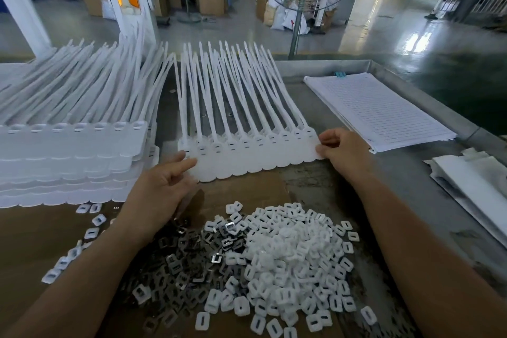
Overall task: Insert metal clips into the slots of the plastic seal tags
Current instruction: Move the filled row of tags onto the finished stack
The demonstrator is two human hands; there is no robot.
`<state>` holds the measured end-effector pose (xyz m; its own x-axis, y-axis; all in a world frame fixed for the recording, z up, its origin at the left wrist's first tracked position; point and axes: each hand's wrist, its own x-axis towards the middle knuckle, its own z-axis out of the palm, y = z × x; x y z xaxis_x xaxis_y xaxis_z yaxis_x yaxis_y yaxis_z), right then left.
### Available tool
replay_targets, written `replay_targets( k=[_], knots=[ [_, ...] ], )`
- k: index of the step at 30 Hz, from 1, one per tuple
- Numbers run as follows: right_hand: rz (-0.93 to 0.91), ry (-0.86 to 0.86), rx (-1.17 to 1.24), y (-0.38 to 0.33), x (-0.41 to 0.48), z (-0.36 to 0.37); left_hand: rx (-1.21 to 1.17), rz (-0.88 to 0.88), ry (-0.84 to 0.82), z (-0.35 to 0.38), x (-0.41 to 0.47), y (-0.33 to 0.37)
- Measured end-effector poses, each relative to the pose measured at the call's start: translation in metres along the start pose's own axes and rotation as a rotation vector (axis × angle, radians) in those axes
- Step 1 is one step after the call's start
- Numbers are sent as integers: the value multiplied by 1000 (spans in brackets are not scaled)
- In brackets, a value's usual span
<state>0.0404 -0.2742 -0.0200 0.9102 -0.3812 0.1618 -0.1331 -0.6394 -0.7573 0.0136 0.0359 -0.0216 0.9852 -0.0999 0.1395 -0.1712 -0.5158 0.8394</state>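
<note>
Mid-frame, touching a row of seal tags [252,158] with straight-fingered left hand [160,186], pinching its right end with right hand [344,152], above heaped metal clips [186,254].

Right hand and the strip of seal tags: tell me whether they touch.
Touching. The head view shows the right hand pinching the right end of the strip of seal tags.
</note>
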Motion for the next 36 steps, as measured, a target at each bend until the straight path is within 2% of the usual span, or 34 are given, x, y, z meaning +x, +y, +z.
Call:
replay_targets(
  k=[4,7,10,13,16,19,24,28,30,36],
  knots=[
    [-59,-10,-131,-2,-3,-2,0,-2,1,-1,-1,2],
    [-287,-36,-167,-15,-11,-1,84,38,49,-2,-2,5],
    [-489,-277,-197,-31,-23,9,286,101,152,-1,-4,7],
    [-607,-436,-332,-34,-27,19,438,178,59,1,-9,7],
    [-589,-511,-361,-36,-27,19,537,169,-48,3,-8,2],
    [-592,-629,-527,-34,-27,23,611,123,-108,5,-5,-3],
    [-546,-686,-618,-31,-29,29,514,152,45,1,-8,4],
    [-540,-672,-601,-30,-28,30,594,152,-84,2,-8,0],
    [-528,-672,-549,-32,-28,29,595,148,-92,2,-8,-2],
    [-455,-630,-344,-46,-28,16,509,191,89,-3,-14,3]
  ],
)
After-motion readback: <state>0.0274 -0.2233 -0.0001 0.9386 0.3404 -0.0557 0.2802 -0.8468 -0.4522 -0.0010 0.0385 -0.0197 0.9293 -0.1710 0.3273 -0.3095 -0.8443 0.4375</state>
